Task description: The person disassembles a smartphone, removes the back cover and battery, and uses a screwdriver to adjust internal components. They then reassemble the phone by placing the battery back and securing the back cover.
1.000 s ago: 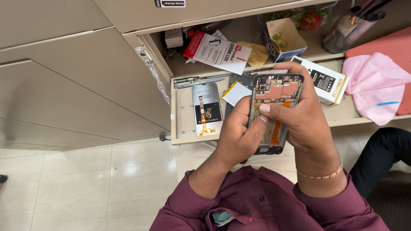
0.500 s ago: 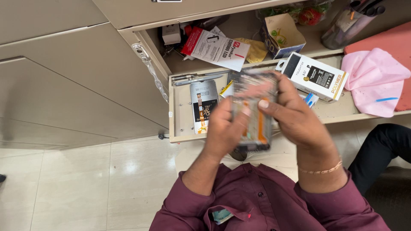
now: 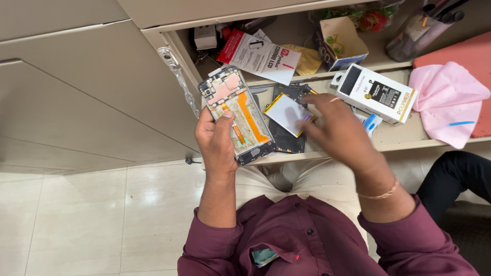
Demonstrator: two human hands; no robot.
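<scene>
My left hand (image 3: 219, 139) holds an opened phone (image 3: 237, 113) with its back off, showing the circuit board and an orange ribbon cable; my thumb lies across its middle. My right hand (image 3: 341, 134) grips a flat silver battery (image 3: 287, 114) with yellow edging by one corner, just right of the phone. Under the battery a dark back cover (image 3: 286, 137) lies in the open drawer (image 3: 394, 137).
A white and black box (image 3: 377, 93) and a pink cloth (image 3: 450, 105) lie on the drawer's right side. Behind are a red and white leaflet (image 3: 258, 53), a small open carton (image 3: 340, 43) and a pen holder (image 3: 419, 25). A cabinet door with a clear handle (image 3: 180, 82) stands left.
Both hands were on the phone together. Now my left hand has carried the phone to the left, and my right hand has come away to the right with the battery.
</scene>
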